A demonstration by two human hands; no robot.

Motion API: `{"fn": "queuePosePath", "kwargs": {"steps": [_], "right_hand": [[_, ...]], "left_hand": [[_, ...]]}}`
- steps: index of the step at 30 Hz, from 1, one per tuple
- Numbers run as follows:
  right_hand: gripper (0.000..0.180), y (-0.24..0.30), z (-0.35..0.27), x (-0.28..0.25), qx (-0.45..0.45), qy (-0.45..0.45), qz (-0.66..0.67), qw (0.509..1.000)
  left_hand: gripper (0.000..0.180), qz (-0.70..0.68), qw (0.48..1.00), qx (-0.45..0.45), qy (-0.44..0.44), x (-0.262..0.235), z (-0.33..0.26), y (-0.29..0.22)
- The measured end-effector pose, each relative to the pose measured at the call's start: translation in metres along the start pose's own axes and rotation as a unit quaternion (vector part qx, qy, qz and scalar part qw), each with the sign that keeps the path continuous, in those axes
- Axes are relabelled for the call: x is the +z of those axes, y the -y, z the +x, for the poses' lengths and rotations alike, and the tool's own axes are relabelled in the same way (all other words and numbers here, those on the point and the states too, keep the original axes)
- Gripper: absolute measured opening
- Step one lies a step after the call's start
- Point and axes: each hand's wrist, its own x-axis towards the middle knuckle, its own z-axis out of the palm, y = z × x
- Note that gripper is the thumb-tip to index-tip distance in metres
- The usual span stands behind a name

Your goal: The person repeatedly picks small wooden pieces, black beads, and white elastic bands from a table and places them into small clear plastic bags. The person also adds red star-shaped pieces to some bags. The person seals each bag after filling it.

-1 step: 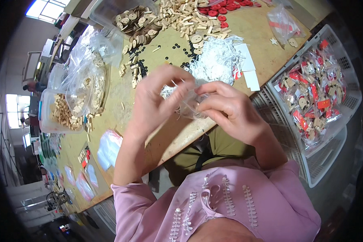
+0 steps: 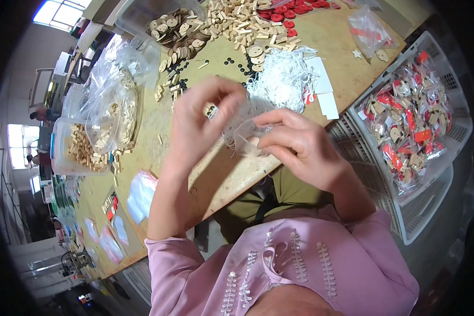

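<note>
A: What are the hands on?
B: The right hand (image 2: 303, 147) pinches a clear bag (image 2: 243, 141) between thumb and fingers, over the table (image 2: 347, 58), just inside its near edge. The left hand (image 2: 203, 124) is raised beside it, fingers curled; they're blurred, so I can't tell whether they grip anything.
A: Which step is that?
B: Handling the bag, I'd judge, with the right hand steadying it. Something pale shows at it; whether inside, I can't say.
A: And the next move calls for?
B: A light pinch, probably: the film looks thin and easily creased.
A: What lies around?
B: Flat bags (image 2: 142, 195) along the near edge, left of the hands. Past the hands, a heap of white cord (image 2: 284, 73). Beyond the right edge, a crate (image 2: 466, 121) of filled bags (image 2: 405, 137). Toward the far edge, wooden blocks (image 2: 239, 31), then red discs (image 2: 299, 10).
</note>
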Motion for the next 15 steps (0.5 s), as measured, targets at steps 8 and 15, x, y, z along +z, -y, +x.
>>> {"fn": "queuePosePath", "kwargs": {"steps": [8, 15], "right_hand": [[0.014, 0.001, -0.006, 0.005, 0.028, -0.001, 0.031, 0.999], [0.013, -0.001, -0.007, -0.001, 0.03, -0.005, 0.018, 0.999]], "left_hand": [[0.075, 0.224, 0.963, -0.148, 0.002, 0.04, 0.132, 0.132], [0.048, 0.335, 0.938, -0.083, -0.012, 0.057, 0.139, 0.172]]}}
